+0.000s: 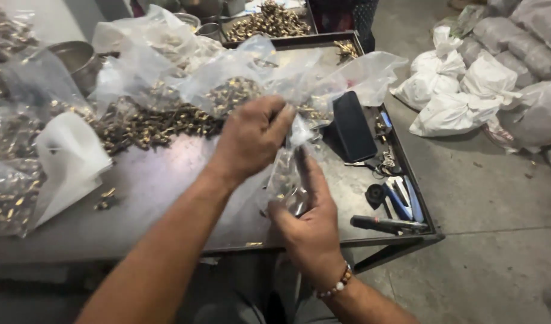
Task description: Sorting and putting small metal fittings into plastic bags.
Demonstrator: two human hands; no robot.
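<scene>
Holding a small clear bag (290, 174) between both hands at frame centre, just above the near edge of the metal surface (167, 198). Long axis runs roughly vertical in the frame, tilted slightly left at the bottom. Left hand (251, 138) is clamped around the bag's neck from above, fingers curled shut on the plastic. Right hand (308, 225) grips the lower end from below, thumb pressed up along the film, beaded bracelet (335, 287) at the wrist. Small brass-coloured parts sit in the bag's bottom. Both hands are on it; neither is nearer.

Around it: heap of loose brass parts (149, 123) upper left of the hands, well apart. More filled clear bags (11, 198) along the left edge. Black phone (353, 126) just right of the bag's top. Scissors (401, 198) and a black marker (383, 224) lie at lower right of the surface, near the right hand. White sacks (455, 90) on the floor at upper right. Nothing blocks the hands.
</scene>
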